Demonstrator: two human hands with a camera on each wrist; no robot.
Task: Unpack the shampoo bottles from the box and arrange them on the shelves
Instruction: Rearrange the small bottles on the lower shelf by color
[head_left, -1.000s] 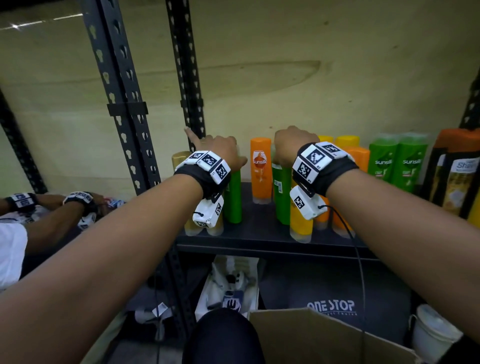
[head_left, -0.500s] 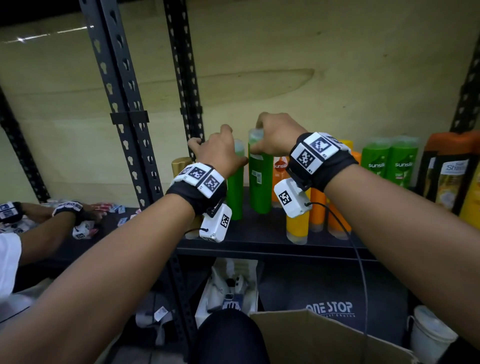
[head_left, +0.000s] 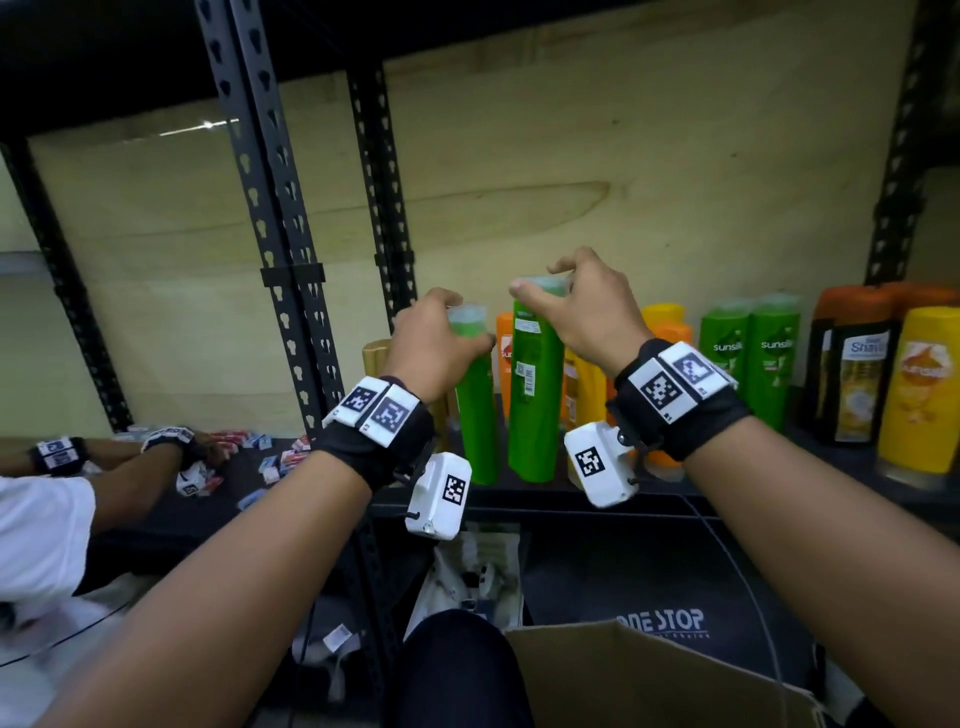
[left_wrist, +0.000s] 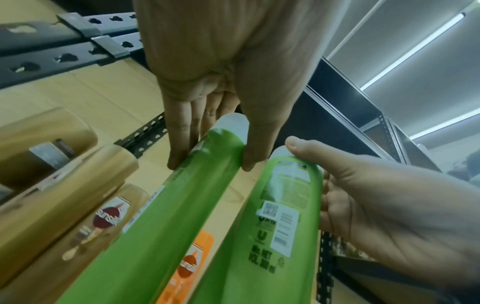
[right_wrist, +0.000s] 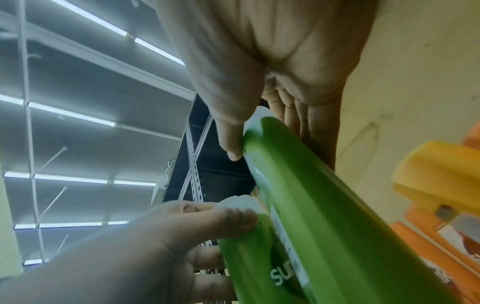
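Two green shampoo bottles stand side by side on the dark shelf (head_left: 524, 496). My left hand (head_left: 457, 322) grips the top of the left green bottle (head_left: 475, 421), thumb and fingers curled round its pale cap. My right hand (head_left: 543, 278) pinches the cap of the right green bottle (head_left: 535, 405), whose back label faces me. In the left wrist view my left hand (left_wrist: 210, 164) clasps its bottle (left_wrist: 166, 226), with the other bottle (left_wrist: 272, 236) beside it. In the right wrist view my right hand (right_wrist: 272, 144) holds its bottle (right_wrist: 337, 216).
Orange (head_left: 503, 343), yellow (head_left: 662, 319), green Sunsilk (head_left: 750, 358), dark (head_left: 857, 374) and gold (head_left: 375, 353) bottles crowd the shelf. An open cardboard box (head_left: 649, 680) sits below me. Black shelf uprights (head_left: 270, 234) stand at the left. Another person's hands (head_left: 171, 441) work at the neighbouring shelf.
My right hand has carried its green bottle leftward past the orange one until it stands next to the left bottle. Both hands sit higher on the caps.
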